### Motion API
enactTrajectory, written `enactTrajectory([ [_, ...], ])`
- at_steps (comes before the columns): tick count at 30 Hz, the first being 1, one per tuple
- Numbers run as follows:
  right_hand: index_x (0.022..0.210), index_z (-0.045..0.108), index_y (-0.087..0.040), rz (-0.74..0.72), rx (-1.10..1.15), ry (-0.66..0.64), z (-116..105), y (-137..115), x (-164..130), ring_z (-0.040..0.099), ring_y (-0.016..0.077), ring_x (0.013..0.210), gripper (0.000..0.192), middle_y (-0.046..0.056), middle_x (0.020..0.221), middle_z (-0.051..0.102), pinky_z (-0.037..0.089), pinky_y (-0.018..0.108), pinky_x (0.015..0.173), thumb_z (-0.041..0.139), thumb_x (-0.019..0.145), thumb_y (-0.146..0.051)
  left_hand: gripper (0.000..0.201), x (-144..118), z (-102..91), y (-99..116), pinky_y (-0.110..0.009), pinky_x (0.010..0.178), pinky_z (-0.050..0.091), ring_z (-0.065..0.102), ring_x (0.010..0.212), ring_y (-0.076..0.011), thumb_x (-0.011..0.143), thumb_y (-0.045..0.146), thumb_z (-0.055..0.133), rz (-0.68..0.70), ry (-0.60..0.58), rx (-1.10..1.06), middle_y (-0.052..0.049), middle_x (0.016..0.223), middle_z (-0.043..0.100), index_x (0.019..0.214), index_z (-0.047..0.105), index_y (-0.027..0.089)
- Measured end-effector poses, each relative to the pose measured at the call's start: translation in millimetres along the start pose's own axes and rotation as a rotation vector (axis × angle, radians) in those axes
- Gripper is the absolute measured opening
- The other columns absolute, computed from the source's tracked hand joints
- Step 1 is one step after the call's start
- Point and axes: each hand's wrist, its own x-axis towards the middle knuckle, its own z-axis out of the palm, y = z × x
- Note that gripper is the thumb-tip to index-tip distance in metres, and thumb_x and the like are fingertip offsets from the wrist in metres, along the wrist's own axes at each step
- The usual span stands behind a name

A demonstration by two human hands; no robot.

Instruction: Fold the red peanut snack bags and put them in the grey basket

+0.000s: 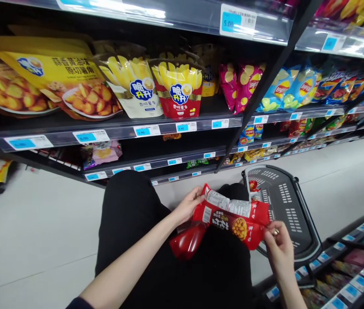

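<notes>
Stretched between both hands above my lap is a red snack bag (230, 221), its back seam, barcode and a picture of round golden nuts facing up. My left hand (188, 208) grips the bag's left end between thumb and fingers. At the bag's right end, my right hand (277, 241) pinches the edge; a ring shows on one finger. Under the bag and close to my left wrist, a shiny plain red package (188, 242) lies on my lap. What supports it is partly hidden.
A dark shopping basket (284, 201) stands on the floor to the right, with small red packets (254, 189) at its left side. Ahead, shelves hold potato snack pouches (178, 88) and chip bags (278, 88). Another low shelf (345, 270) borders the lower right.
</notes>
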Motion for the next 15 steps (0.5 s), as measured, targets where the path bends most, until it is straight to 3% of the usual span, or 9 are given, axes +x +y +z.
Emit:
enactTrajectory([
  [3, 0.089, 0.05, -0.021, 0.184, 0.117, 0.012, 8, 4, 4, 0.057, 0.0142, 0.052, 0.033, -0.002, 0.065, 0.061, 0.045, 0.023, 0.046, 0.068, 0.068, -0.038, 0.021, -2, 6.3, -6, -0.023, 0.068, 0.045, 0.056, 0.072, -0.0131, 0.075, 0.035, 0.064, 0.033, 0.01, 0.174, 0.001, 0.075, 0.058, 0.079, 0.056, 0.017],
  [6, 0.082, 0.052, -0.019, 0.267, 0.106, 0.008, 10, 10, 5, 0.057, 0.0149, 0.057, 0.03, 0.0, 0.069, 0.062, 0.044, 0.024, 0.05, 0.067, 0.069, -0.041, 0.025, -6, 5.7, -9, -0.026, 0.075, 0.046, 0.057, 0.082, -0.0167, 0.074, 0.038, 0.063, -0.007, 0.005, 0.211, -0.002, 0.084, 0.062, 0.087, 0.059, 0.017],
  [10, 0.059, 0.04, -0.019, 0.267, 0.109, 0.134, 6, 21, 5, 0.04, 0.0072, 0.044, 0.036, -0.007, 0.051, 0.045, 0.033, 0.019, 0.042, 0.067, 0.07, -0.041, 0.033, -12, -1.1, -14, -0.03, 0.077, 0.047, 0.061, 0.086, -0.0193, 0.072, 0.035, 0.066, -0.149, -0.203, 0.213, -0.005, 0.092, 0.065, 0.098, 0.059, 0.016],
  [12, 0.06, 0.044, -0.019, 0.295, 0.108, 0.132, 0, 24, 9, 0.04, 0.0078, 0.044, 0.035, -0.007, 0.05, 0.046, 0.033, 0.019, 0.041, 0.065, 0.07, -0.044, 0.031, -15, -1.7, -16, -0.029, 0.07, 0.049, 0.063, 0.078, -0.0192, 0.07, 0.033, 0.069, -0.225, -0.326, 0.264, -0.006, 0.084, 0.066, 0.092, 0.061, 0.013],
  [15, 0.067, 0.053, -0.017, 0.333, 0.029, 0.106, -16, 27, 17, 0.045, 0.0101, 0.045, 0.036, -0.004, 0.053, 0.053, 0.034, 0.02, 0.041, 0.061, 0.071, -0.052, 0.029, -18, 4.0, -16, -0.027, 0.057, 0.051, 0.064, 0.065, -0.0178, 0.063, 0.028, 0.074, -0.289, -0.416, 0.32, -0.006, 0.075, 0.067, 0.084, 0.061, 0.01],
])
